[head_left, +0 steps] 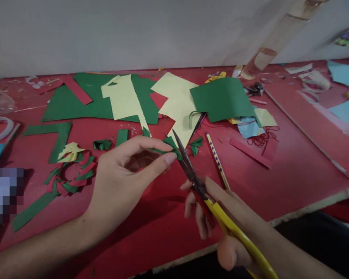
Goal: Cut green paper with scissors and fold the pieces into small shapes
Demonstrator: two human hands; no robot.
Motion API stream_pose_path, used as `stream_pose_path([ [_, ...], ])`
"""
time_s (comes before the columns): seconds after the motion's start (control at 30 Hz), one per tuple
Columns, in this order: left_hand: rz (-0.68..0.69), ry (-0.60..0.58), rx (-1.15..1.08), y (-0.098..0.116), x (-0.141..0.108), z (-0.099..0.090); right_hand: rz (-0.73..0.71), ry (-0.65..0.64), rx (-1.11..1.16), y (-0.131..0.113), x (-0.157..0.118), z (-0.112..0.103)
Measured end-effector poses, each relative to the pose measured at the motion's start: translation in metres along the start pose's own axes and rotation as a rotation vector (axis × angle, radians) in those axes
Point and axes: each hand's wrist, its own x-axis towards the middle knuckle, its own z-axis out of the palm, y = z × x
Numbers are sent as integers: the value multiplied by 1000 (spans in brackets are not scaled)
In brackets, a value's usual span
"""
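In the head view, the step in hand looks to be the trimming of a small green paper piece (171,141), which sits at the tips of the left hand (119,170). Thumb and forefinger pinch it there, and the other left fingers curl loosely behind. The right hand (225,199) grips the scissors (195,182), thumb at the yellow handle and the remaining fingers bent below the pivot; their blades stand parted just beside the left fingertips and seem to have the green paper between them, though whether an edge already bites cannot be told. The next move would call for a steady left pinch, a small closing of the right fingers, and care that the left thumb clears the blade. Past the left fingertips a green folded bow (196,146) lies on the red bench (163,228), near the blade tips. A second, dark green bow (101,145) rests left of the left knuckles, and nearer the wrist on that side lies a red-and-green ring (87,172) with a yellow star (71,152) at its far edge. Beyond the right fingers lies a dotted pencil (216,157); farther out are a pale yellow sheet (178,97) and a green sheet (223,99).
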Motion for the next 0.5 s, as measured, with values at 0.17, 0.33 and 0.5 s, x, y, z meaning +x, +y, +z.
stream_pose_path([
  [0.17, 17, 13, -2, 0, 1, 2, 122, -138, 10, -2, 2, 0],
  [0.33, 12, 4, 19, 0, 1, 1, 138, -136, 2, -5, 1, 2],
  [0.5, 10, 3, 17, 0, 0, 1, 133, -113, -15, -6, 1, 2],
])
